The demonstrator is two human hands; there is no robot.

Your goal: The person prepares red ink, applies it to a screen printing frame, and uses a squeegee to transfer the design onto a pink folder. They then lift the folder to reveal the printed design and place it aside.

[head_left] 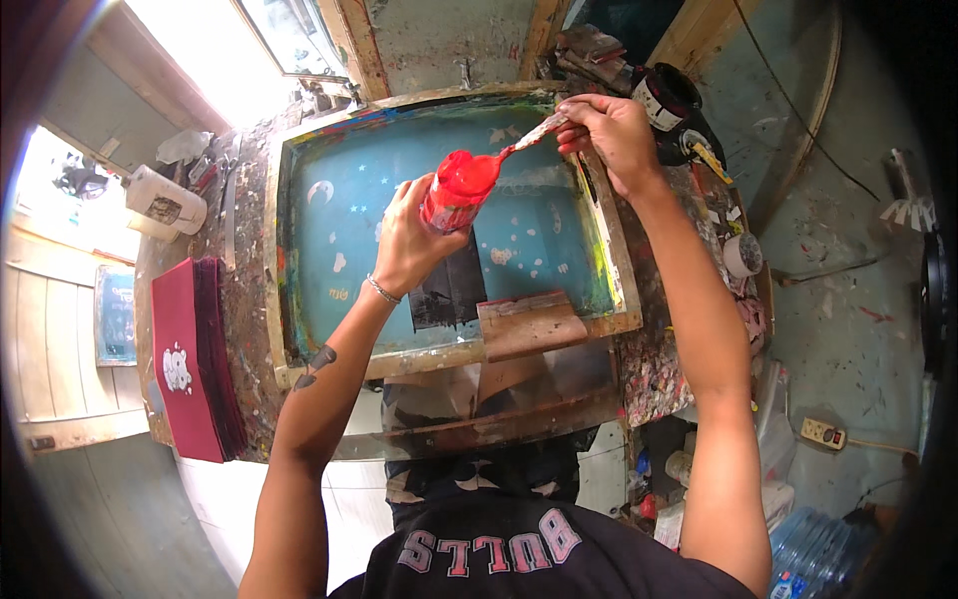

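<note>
My left hand (404, 238) is wrapped round a jar of red ink (451, 208), which it holds tilted above a screen-printing frame (275, 250). Between the fingers of my right hand (621, 140) is an ink-smeared spatula (541, 132), its lower end at the jar's mouth in the red ink. Blue mesh with pale moon, star and spot shapes fills the wooden frame. On the mesh lies a dark rectangular patch (447, 290), partly covered by the jar and my left hand. A wooden squeegee (534, 325) rests across the frame's near edge.
A stack of burgundy fabric pieces (187, 344) with a white print lies left of the frame. White containers (165, 200) stand beyond it. At the back right are a dark tub (667, 95) and a tape roll (741, 256). A power strip (823, 432) sits lower right.
</note>
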